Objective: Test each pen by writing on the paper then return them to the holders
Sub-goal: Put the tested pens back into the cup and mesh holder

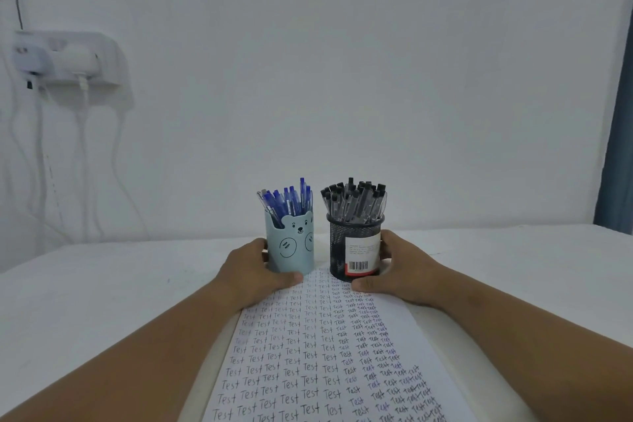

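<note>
Closest to the person lies a long white sheet of paper (329, 353) on the white table (102, 284). The paper is full of rows and rows of the word "Test", in dark ink on the left and in smaller, crowded writing on the right. It runs away from the person toward two pen holders. Both arms reach forward along the sides of the paper. The left hand (255, 272) grips the light blue bear holder (291, 245), with the thumb curled across the front near its bottom and the fingers wrapped around its left side. The right hand (399, 267) grips the black mesh holder (354, 247), with the thumb lying low in front by its base and the fingers curled around its right side. The two holders stand upright, just beside each other, at the far end of the paper. The bear holder has a little bear face and round ears drawn on it, and it is full of blue pens (286, 199) standing up. The mesh holder has a white label with a barcode and a red strip, and it is packed with black pens (354, 199). Behind them is a plain white wall. On the wall, far to the left, a white socket box (65, 58) has plugs in it and white cables (84, 147) hanging down. At the far right edge hangs a blue curtain (618, 147).
</note>
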Demonstrator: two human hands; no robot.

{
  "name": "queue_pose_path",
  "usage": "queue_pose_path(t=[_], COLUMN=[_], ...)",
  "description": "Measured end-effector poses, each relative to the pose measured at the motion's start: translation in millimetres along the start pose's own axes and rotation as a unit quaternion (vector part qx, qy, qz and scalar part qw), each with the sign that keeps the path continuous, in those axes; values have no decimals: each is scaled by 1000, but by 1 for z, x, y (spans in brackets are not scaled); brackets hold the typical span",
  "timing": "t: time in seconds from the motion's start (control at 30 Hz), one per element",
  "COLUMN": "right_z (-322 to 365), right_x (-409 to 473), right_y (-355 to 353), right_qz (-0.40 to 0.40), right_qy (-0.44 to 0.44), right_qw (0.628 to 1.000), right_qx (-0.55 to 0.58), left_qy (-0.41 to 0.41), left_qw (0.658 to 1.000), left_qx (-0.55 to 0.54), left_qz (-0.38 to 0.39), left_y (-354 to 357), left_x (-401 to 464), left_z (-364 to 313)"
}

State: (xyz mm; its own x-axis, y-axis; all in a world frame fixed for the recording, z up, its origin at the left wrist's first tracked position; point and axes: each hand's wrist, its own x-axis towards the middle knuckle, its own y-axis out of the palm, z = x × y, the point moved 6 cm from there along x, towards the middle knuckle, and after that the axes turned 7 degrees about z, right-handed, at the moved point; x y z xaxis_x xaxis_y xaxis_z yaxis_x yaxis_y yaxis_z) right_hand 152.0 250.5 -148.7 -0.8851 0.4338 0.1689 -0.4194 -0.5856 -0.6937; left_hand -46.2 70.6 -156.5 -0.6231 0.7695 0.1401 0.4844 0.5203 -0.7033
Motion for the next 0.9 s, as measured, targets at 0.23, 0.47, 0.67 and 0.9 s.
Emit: queue_pose_path(t=[0.23,0.47,0.67,0.9], right_z=[-2,-3,-4,-6], right_x=[1,5,8,8], right_y=[-1,0,0,1], right_qz=[-28,-18,-17,-12], right_qy=[3,-7,-3,1], right_qw=[999,999,999,999], right_qx=[-25,-34,-42,-50], left_qy=[11,12,10,3], left_qw=[996,997,997,999], left_qx=[83,75,71,44], left_qz=[13,2,-10,-9], left_y=[5,6,5,3], left_x=[9,8,5,1], left_z=[1,3,1,-2])
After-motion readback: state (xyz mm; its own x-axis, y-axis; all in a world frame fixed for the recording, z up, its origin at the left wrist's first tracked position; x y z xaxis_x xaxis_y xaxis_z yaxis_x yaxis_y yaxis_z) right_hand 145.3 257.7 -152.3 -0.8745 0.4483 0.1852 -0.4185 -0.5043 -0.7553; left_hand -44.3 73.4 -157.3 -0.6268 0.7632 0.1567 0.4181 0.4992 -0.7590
